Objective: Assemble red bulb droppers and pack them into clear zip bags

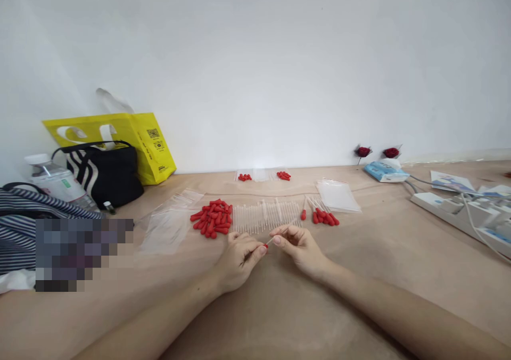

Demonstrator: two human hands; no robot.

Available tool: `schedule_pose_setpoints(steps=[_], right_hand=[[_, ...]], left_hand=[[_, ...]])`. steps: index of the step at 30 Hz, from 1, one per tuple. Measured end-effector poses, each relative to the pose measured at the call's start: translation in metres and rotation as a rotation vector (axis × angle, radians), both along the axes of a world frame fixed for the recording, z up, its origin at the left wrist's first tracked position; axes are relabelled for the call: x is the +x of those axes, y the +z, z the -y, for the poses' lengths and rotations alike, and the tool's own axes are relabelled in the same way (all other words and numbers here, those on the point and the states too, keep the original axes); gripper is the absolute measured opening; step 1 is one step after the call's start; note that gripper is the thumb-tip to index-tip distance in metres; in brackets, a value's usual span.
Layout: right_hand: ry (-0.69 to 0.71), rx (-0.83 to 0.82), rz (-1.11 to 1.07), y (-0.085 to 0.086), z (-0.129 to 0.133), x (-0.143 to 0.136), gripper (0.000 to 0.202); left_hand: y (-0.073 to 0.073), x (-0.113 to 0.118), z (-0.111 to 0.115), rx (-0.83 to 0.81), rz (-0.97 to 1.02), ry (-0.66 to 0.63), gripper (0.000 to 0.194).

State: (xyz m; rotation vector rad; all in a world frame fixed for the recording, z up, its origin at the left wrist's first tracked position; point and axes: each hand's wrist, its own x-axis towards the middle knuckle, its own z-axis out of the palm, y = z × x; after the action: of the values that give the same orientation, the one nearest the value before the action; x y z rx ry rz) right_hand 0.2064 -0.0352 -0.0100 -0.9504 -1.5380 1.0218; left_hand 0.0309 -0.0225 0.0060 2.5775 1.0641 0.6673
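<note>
Near the middle of the table, my left hand (241, 258) pinches a small red rubber bulb (266, 246), mostly covered by the fingertips. My right hand (297, 247) holds a thin clear tube (270, 241) between thumb and finger, its end at the red bulb. Behind my hands lies a row of clear tubes (259, 217). A pile of red bulbs (213, 219) is left of the row. On its right, several tubes with red bulbs fitted (325, 216) lie together, with a single one (304, 214) beside them.
Clear plastic bags (167, 224) lie at left, another bag (338, 195) at right. Bagged bulbs and tubes (261, 175) rest near the wall. A yellow bag (154, 152), black bag (115, 173) and bottle (59, 181) stand left; a tissue pack (386, 171) and power strip (459, 211) lie right.
</note>
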Motion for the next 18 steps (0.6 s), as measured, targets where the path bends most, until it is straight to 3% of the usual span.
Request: schedule_pose_setpoints(steps=[4,10,14,18], right_hand=[[-0.134,0.017,0.177,0.014,-0.017,0.011,0.029],[-0.476,-0.091,0.527,0.039,-0.076,0.079,0.024],[-0.645,-0.165,0.769,0.033,-0.094,0.094,0.034],[-0.68,-0.211,0.934,0.023,-0.097,0.085,0.029]], left_hand=[[0.001,-0.002,0.001,0.005,0.048,0.019,0.022],[-0.001,-0.006,-0.003,0.007,0.063,0.116,0.016],[0.0,-0.004,-0.003,0.029,0.052,0.089,0.014],[0.001,-0.005,-0.002,0.071,0.043,0.059,0.015]])
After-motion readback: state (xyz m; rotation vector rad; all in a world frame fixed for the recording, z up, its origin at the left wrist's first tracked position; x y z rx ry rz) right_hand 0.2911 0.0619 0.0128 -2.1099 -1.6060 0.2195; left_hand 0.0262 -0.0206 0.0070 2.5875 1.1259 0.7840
